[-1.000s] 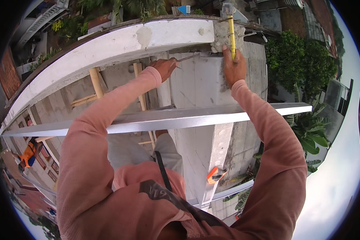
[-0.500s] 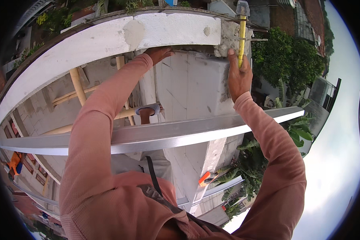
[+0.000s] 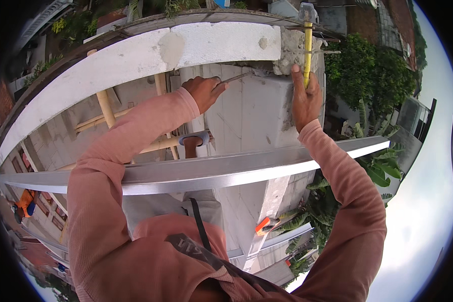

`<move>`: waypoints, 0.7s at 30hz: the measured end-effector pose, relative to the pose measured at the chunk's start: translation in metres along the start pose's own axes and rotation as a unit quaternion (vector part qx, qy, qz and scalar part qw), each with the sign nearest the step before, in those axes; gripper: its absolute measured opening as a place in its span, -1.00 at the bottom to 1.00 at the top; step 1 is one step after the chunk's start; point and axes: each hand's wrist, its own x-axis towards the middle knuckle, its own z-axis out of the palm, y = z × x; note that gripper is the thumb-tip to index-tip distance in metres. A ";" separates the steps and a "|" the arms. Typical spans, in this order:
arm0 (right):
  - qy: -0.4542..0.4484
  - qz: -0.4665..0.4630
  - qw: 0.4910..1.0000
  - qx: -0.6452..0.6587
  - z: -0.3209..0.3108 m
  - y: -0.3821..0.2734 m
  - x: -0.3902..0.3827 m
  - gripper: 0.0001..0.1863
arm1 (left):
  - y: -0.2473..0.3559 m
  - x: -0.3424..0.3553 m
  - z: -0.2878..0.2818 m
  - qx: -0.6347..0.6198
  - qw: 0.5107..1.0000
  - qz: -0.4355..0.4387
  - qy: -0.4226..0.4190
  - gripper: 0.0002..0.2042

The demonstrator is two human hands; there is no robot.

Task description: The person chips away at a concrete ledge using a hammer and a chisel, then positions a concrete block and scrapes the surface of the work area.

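Note:
My left hand (image 3: 202, 93) is closed on a thin rod-like tool (image 3: 236, 78). It points right, toward the dark gap under a curved white block beam (image 3: 226, 43); I cannot make out the kind of its far end. My right hand (image 3: 307, 100) grips the lower end of a yellow-handled hammer (image 3: 308, 55), its grey head (image 3: 307, 12) pointing up and away from me. The handle lies across a rough concrete lump (image 3: 289, 53) with metal bars sticking out, at the beam's right end. Below that stands a pale block wall (image 3: 269, 105).
A long silver metal channel (image 3: 226, 171) crosses under my forearms. Wooden poles (image 3: 105, 108) stand at the left. A foot in a grey sandal (image 3: 195, 138) shows below my left hand. An orange-handled tool (image 3: 267, 225) rests on a wall top. A person in orange (image 3: 24, 204) is far left.
My left hand has come down out of the gap under the beam, and the thin tool now shows in it. The right hand keeps its grip on the hammer.

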 end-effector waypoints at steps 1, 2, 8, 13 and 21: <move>-0.002 -0.007 1.000 0.016 0.002 -0.002 -0.001 -0.37 | -0.012 0.002 0.020 -0.063 0.997 0.009 0.038 -0.48; -0.009 -0.009 0.999 0.031 0.003 -0.001 -0.008 -0.38 | -0.024 -0.001 0.044 -0.128 0.989 0.014 0.070 -0.46; 0.017 -0.007 1.000 0.014 0.005 -0.003 -0.011 -0.38 | -0.064 0.039 0.071 -0.204 0.974 0.076 0.065 -0.52; 0.009 0.004 1.000 0.011 0.005 0.005 -0.007 -0.35 | -0.084 0.046 0.050 -0.071 0.974 0.182 0.118 -0.53; 0.004 -0.007 1.000 -0.017 0.003 0.002 -0.010 -0.34 | -0.082 -0.009 0.045 -0.101 0.993 0.048 0.020 -0.47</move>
